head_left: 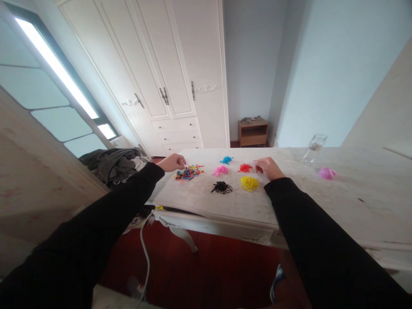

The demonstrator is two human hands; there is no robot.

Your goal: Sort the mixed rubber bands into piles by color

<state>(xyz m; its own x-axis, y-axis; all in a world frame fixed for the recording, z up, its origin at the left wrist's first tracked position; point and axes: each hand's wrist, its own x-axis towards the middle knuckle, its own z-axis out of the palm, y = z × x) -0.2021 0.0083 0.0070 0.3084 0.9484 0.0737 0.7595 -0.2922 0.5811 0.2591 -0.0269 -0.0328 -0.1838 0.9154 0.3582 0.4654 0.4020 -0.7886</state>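
Observation:
My left hand (174,162) is at the left edge of a mixed pile of colourful small rubber bands (189,172), its fingers pinched together; what they hold, if anything, is too small to make out. Just right of the red rubber bands (245,168) is my right hand (269,168), fingers curled closed and pointing toward that pile; their contents cannot be seen. Between and below the hands lie separate piles of blue (226,160), pink (220,171), black (222,187) and yellow rubber bands (249,183). All the piles rest on a white table (199,199).
A clear glass bottle (314,149) and a pink-purple object (327,173) stand on the table's right side. Dark clothes (111,165) are heaped beyond the left end. A white cable (143,244) hangs at the front. Behind are a white wardrobe (180,64) and a small wooden cabinet (253,132).

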